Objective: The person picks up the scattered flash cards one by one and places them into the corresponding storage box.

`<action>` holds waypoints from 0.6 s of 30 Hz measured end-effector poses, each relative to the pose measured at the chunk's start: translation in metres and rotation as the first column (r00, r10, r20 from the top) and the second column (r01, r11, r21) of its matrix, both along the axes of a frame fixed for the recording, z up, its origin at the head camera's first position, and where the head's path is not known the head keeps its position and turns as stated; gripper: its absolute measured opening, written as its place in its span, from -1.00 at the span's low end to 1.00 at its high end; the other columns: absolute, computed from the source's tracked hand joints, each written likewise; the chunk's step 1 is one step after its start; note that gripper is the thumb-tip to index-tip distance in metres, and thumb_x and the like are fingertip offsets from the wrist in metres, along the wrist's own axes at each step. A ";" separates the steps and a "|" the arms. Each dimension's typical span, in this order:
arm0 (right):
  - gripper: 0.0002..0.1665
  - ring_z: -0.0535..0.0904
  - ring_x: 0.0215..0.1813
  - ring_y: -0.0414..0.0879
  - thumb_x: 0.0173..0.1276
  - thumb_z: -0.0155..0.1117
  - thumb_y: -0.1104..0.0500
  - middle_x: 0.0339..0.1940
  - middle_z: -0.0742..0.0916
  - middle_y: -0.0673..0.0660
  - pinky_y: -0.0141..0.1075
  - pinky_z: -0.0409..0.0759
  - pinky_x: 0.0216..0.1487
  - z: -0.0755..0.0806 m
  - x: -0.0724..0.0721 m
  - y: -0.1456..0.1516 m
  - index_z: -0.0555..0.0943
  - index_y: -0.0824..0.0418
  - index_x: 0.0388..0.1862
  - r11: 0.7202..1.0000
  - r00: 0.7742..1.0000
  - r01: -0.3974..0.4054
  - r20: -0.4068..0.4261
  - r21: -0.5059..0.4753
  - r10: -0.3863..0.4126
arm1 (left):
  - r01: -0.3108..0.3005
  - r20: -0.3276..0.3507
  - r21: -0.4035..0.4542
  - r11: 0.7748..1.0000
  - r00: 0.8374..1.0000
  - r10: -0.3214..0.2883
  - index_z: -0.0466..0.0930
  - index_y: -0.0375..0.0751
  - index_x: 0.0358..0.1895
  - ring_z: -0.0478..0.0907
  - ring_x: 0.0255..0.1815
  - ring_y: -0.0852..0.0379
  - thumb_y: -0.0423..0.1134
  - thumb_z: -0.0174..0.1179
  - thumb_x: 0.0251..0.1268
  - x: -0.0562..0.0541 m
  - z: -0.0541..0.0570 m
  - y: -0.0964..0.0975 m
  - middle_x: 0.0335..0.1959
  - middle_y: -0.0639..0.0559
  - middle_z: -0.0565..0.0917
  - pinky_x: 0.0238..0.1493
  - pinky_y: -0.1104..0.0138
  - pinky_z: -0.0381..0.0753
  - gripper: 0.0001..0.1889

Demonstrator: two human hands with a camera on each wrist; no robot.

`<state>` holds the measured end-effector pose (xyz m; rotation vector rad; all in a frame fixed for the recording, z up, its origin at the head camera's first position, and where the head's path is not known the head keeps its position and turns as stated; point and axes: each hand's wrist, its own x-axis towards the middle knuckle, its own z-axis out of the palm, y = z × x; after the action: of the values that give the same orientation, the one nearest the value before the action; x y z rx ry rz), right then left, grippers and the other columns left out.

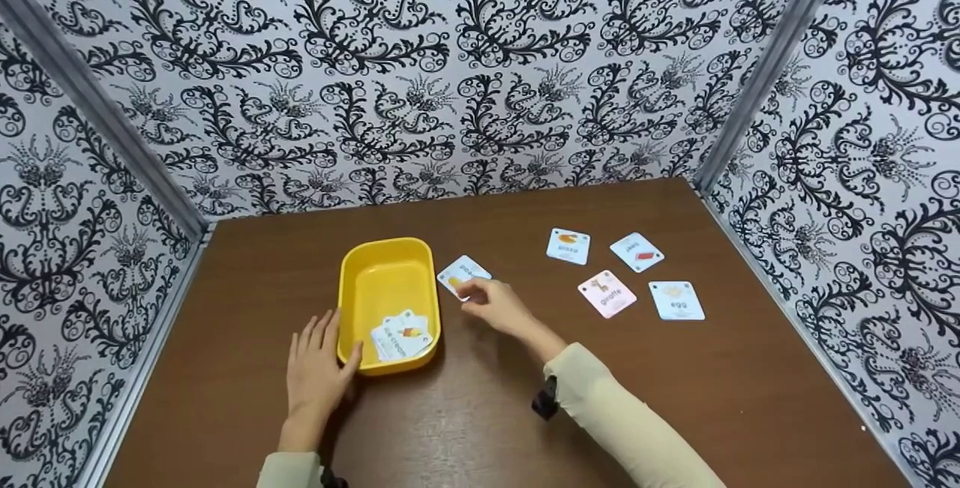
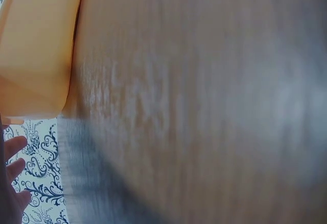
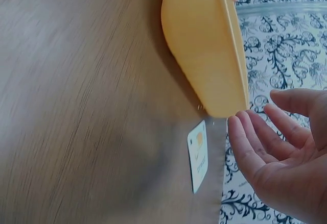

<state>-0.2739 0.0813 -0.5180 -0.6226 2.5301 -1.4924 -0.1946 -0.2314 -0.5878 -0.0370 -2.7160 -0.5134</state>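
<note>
A yellow plastic tray (image 1: 386, 241) sits left of the table's middle, with a few picture cards (image 1: 396, 339) in its near end, the top one reading "ice cream". My left hand (image 1: 316, 364) lies along the tray's left side, fingers extended and thumb at the rim. Just right of the tray a picture card (image 1: 466, 268) lies on the table. Over its near edge hovers my right hand (image 1: 501, 309), which partly covers it in the head view. In the right wrist view that card (image 3: 198, 157) lies apart from my loosely bent fingers (image 3: 245, 152), which hold nothing.
Toward the right lie a pizza card (image 1: 568, 246), a card with a red picture (image 1: 637, 252), a pink giraffe card (image 1: 607, 294) and an egg card (image 1: 677, 300) on the brown table (image 1: 480, 413). Patterned walls (image 1: 480, 83) border the table at the back and sides.
</note>
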 end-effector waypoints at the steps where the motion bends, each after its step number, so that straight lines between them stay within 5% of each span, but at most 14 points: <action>1: -0.69 0.70 0.05 0.20 0.34 0.26 0.37 0.02 0.74 0.37 -0.04 0.67 0.13 -0.001 -0.001 0.003 0.63 0.43 0.04 1.000 1.000 0.003 -0.005 0.000 -0.003 | -0.001 0.002 0.000 1.000 1.000 0.001 0.29 -0.20 0.48 0.27 0.48 -0.26 0.11 0.13 0.35 0.000 0.000 0.000 0.43 -0.24 0.43 0.50 -0.26 0.13 -0.28; 18: -0.68 0.72 0.02 0.20 0.29 0.30 0.37 -0.02 0.76 0.34 -0.04 0.69 0.09 -0.016 -0.011 0.074 0.65 0.41 0.03 0.983 0.985 0.170 -0.034 0.068 -0.168 | -0.011 0.016 -0.003 1.000 1.000 0.011 0.28 -0.18 0.49 0.25 0.49 -0.26 0.10 0.13 0.35 0.001 0.002 0.001 0.42 -0.24 0.43 0.50 -0.26 0.12 -0.28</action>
<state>-0.2844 0.1550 -0.5337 -0.4313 2.7042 -1.4466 -0.1937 -0.2308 -0.5858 -0.0191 -2.7313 -0.5092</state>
